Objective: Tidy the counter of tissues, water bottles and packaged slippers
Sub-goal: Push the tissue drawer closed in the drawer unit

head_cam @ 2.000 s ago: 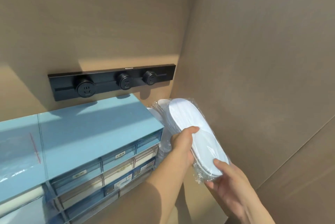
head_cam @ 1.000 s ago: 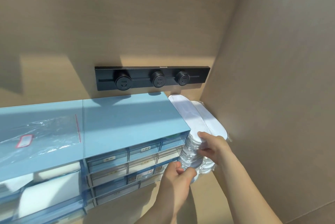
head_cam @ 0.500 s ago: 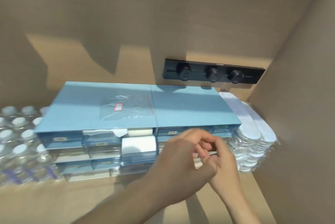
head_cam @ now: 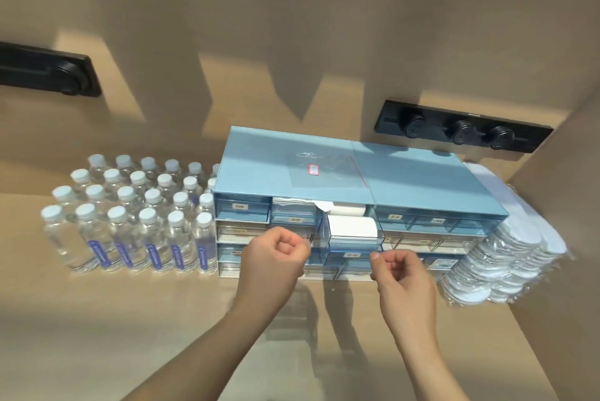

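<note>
A stack of packaged white slippers (head_cam: 506, 248) stands in the right corner, wedged between the side wall and a blue drawer cabinet (head_cam: 350, 179). Several water bottles (head_cam: 136, 218) with white caps stand in rows left of the cabinet. White tissue packs (head_cam: 352, 228) sit in an open drawer at the cabinet's middle. My left hand (head_cam: 274, 257) hovers in front of the cabinet with curled fingers and holds nothing. My right hand (head_cam: 401, 274) is beside it, also curled and empty, a short way left of the slippers.
The wooden counter (head_cam: 113, 319) runs in front of the bottles and cabinet. A black socket strip (head_cam: 462, 135) hangs on the back wall above the cabinet, and another black socket strip (head_cam: 48, 71) is at far left. The side wall (head_cam: 558, 238) closes off the right.
Both hands placed the slipper pack on the stack in the right corner, let go and drew back to the cabinet front. The view pulled back and left, revealing the bottles.
</note>
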